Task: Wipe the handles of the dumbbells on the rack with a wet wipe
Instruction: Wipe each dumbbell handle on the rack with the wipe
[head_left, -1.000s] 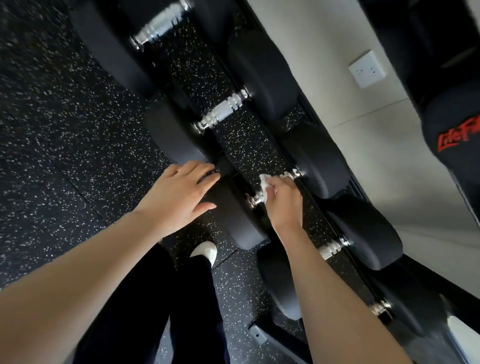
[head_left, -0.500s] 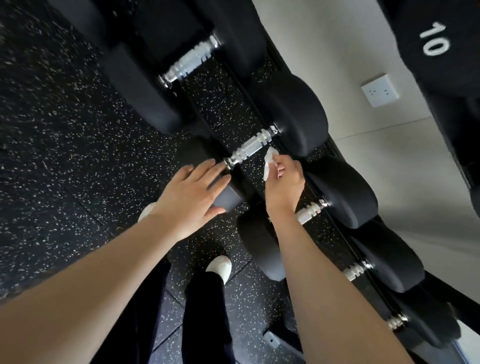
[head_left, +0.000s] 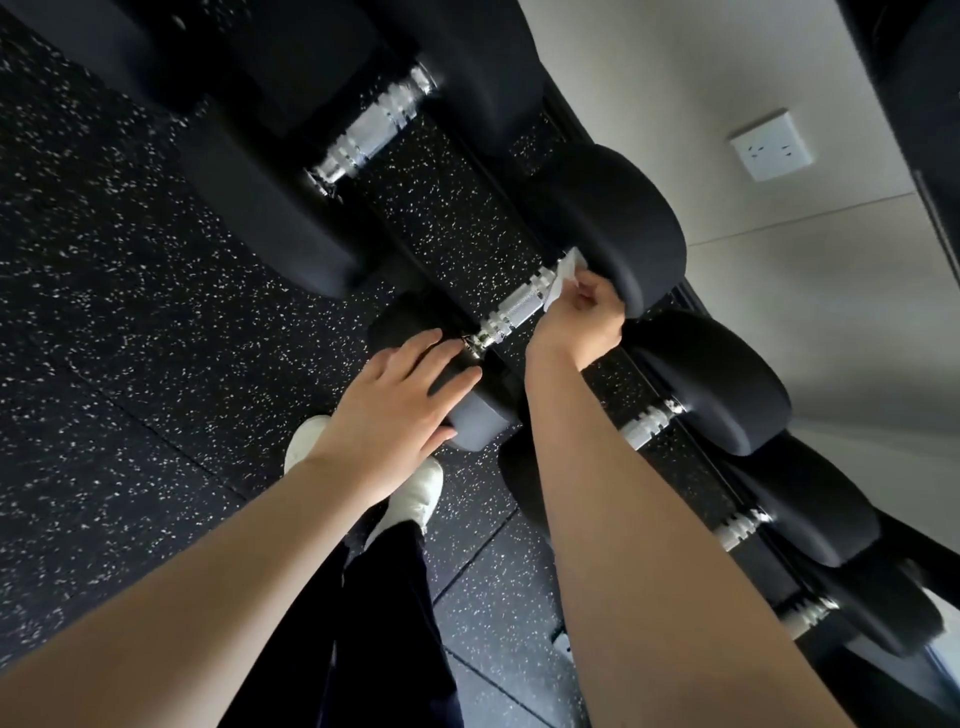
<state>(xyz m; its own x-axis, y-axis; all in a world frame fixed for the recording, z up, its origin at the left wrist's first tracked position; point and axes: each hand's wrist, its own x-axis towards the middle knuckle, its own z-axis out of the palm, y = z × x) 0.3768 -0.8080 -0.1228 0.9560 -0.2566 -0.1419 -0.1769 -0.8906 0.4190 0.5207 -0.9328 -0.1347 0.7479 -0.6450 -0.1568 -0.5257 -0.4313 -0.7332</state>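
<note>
Wet wipe (head_left: 563, 278) sat on the far end of a knurled chrome dumbbell handle (head_left: 511, 312).
Head view: the right hand (head_left: 582, 319) pinched the white wipe against the handle, just beside the dumbbell's far black head (head_left: 623, 223). The left hand (head_left: 395, 410) lay with straight, spread fingers on the near head (head_left: 472, 421), above a speckled rubber floor (head_left: 104, 312).

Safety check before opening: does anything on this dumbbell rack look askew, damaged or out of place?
Nothing stands out. The dumbbells lie side by side, evenly lined up. The right hand holds the wipe at the far end of one handle; the left hand rests flat on that dumbbell's near head.
</note>
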